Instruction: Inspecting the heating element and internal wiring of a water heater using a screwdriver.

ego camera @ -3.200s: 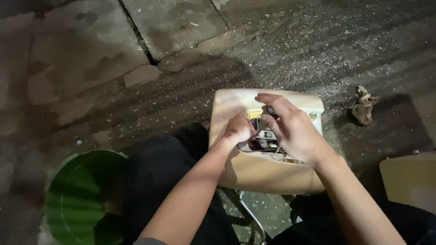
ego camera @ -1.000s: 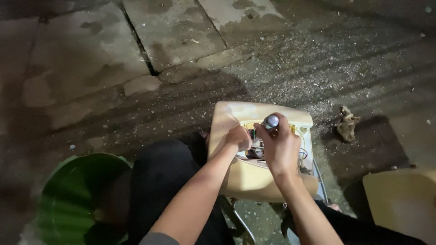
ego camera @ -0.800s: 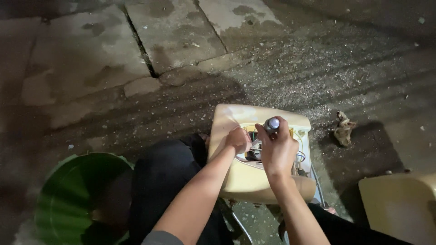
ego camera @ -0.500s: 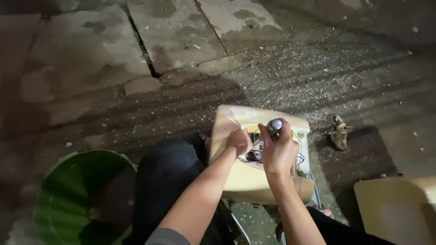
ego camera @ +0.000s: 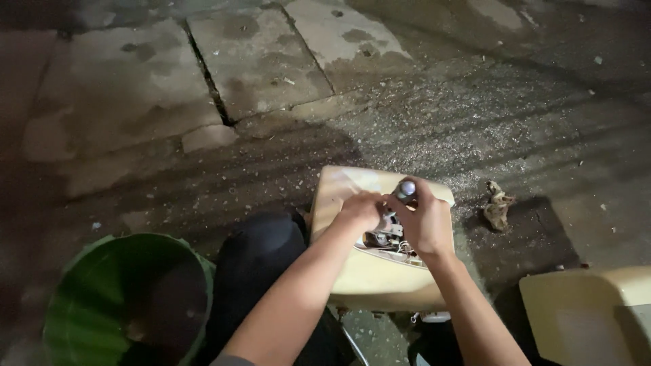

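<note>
A cream plastic housing [ego camera: 369, 278] rests in front of my knees, with an opening that shows small metal parts and wires [ego camera: 385, 238]. My right hand [ego camera: 427, 220] is closed round a tool handle with a rounded grey end [ego camera: 406, 188], held upright over the opening. My left hand [ego camera: 359, 210] rests on the housing beside the opening, fingers curled at the metal parts. Whether it grips anything is hidden by the fingers.
A green plastic bucket [ego camera: 88, 285] stands at the lower left beside my dark trouser leg [ego camera: 254, 271]. A crumpled rag [ego camera: 498, 205] lies on the gritty concrete to the right. Another cream casing [ego camera: 583, 312] sits at the lower right. Cracked paving slabs lie ahead.
My right hand has shifted from lying flat over the opening to holding the tool upright. The view has drifted slightly, and both hands stay on the housing.
</note>
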